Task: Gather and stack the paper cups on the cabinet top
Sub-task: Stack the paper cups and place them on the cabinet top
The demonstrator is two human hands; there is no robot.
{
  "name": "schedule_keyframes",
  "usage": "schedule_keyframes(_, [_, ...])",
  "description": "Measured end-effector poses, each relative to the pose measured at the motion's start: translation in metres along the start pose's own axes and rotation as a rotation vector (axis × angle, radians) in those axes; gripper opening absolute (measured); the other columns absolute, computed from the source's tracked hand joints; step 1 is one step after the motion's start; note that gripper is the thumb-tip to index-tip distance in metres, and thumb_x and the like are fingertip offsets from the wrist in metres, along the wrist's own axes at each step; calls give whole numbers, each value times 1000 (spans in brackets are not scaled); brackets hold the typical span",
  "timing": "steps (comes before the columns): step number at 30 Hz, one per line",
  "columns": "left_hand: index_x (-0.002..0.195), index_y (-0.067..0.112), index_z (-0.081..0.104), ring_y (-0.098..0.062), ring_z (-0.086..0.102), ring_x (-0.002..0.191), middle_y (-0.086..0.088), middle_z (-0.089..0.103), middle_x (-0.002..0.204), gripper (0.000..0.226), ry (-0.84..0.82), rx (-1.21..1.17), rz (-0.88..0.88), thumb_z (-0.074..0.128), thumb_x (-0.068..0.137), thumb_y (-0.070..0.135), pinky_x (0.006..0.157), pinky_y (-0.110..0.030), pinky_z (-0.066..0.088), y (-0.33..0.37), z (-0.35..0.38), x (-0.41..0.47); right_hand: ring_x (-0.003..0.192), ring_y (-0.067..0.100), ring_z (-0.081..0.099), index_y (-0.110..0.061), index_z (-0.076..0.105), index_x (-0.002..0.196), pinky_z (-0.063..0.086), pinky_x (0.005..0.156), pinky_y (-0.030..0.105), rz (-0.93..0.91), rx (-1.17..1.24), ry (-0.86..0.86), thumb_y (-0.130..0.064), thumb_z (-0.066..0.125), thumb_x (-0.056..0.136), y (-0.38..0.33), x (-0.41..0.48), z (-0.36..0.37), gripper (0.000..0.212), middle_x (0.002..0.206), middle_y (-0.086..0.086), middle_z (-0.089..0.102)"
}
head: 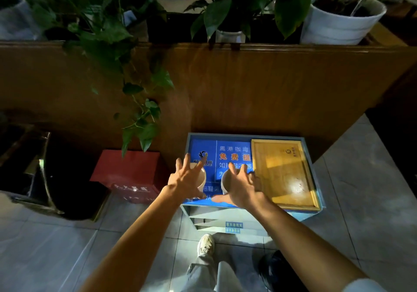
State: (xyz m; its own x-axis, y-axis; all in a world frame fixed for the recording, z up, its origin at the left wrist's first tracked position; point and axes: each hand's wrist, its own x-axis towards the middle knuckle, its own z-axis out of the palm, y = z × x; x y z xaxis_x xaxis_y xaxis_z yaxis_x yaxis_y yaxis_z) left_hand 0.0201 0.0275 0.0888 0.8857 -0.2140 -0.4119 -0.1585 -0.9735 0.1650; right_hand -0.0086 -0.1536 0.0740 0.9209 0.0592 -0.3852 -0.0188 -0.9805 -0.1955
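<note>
Two pale paper cups stand upright on the blue cabinet top [204,143]. My left hand [186,178] hovers over the left cup [201,180] with fingers spread around its rim. My right hand [242,184] is spread over the right cup [226,181], fingers past its far rim and thumb low at the near side. Both cups are partly hidden by my hands. I cannot tell whether either hand touches its cup.
A wooden tray [285,172] fills the right part of the cabinet top. A red box [130,174] and a dark bin [56,178] stand on the tiled floor to the left. A wooden partition [248,84] with potted plants rises behind. My shoe [205,244] is below the cabinet.
</note>
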Motion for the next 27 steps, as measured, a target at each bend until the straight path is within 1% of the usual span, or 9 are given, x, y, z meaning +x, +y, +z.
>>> schedule_keyframes(2, [147, 49, 2, -47, 8, 145, -11, 0, 159, 125, -2, 5, 10, 89, 57, 44, 97, -62, 49, 2, -1, -4, 143, 50, 14, -29, -8, 151, 22, 114, 63, 4, 10, -26, -57, 77, 67, 6, -4, -4, 122, 159, 23, 2])
schedule_keyframes(4, [146, 50, 11, -44, 20, 141, -8, 10, 157, 118, -11, 21, 23, 89, 59, 35, 95, -58, 52, 3, -1, -8, 145, 47, 6, -41, -8, 149, 20, 113, 62, -53, 43, -79, -44, 86, 63, 11, -10, -10, 127, 160, 17, -11])
schedule_keyframes(8, [144, 44, 27, -37, 40, 128, -6, 33, 142, 103, 13, 25, 37, 87, 62, 29, 92, -51, 55, 2, -2, -13, 119, 35, 44, -56, 29, 120, 53, 86, 43, -122, 195, -98, 1, 72, 73, 10, -16, -21, 84, 145, 9, 27])
schedule_keyframes(11, [141, 42, 34, -36, 45, 123, -6, 37, 137, 99, 48, -55, 31, 88, 58, 33, 90, -49, 55, 5, 1, -15, 111, 33, 48, -35, 36, 122, 50, 88, 44, 70, 408, -68, -25, 66, 87, 5, -4, -21, 47, 133, 12, 41])
schedule_keyframes(16, [138, 41, 38, -36, 48, 120, -5, 37, 135, 94, 50, -63, 26, 88, 59, 33, 88, -48, 56, 16, 2, -10, 85, 20, 47, -28, 33, 133, 42, 46, 21, 240, 574, -93, -40, 65, 84, 11, 17, -17, 59, 126, 10, 42])
schedule_keyframes(19, [137, 40, 36, -38, 49, 120, -6, 37, 137, 93, 14, -3, 25, 88, 60, 36, 88, -48, 56, 23, 0, -6, 105, 34, 50, -32, 25, 141, 50, 63, 32, 228, 540, -131, -46, 64, 83, 13, 30, -9, 72, 137, 13, 35])
schedule_keyframes(21, [137, 39, 32, -39, 48, 121, -7, 35, 139, 94, 2, 35, 23, 87, 61, 38, 88, -48, 56, 25, 1, -2, 123, 40, 44, -32, 20, 147, 46, 76, 40, 268, 511, -164, -56, 54, 85, 12, 34, -8, 75, 148, 13, 33])
schedule_keyframes(24, [138, 41, 29, -40, 48, 122, -9, 32, 140, 96, -18, 44, 30, 86, 60, 40, 88, -49, 56, 21, 0, 3, 139, 37, 29, -33, 16, 148, 33, 106, 54, 249, 530, -226, -56, 66, 75, 18, 42, -2, 91, 156, 7, 23])
schedule_keyframes(27, [138, 43, 30, -40, 52, 119, -9, 35, 137, 98, -37, 19, 67, 86, 57, 43, 90, -49, 56, 12, -5, 12, 141, 36, 28, -33, 15, 149, 31, 108, 52, 293, 683, -213, -61, 62, 78, 20, 49, -4, 89, 158, 6, 23])
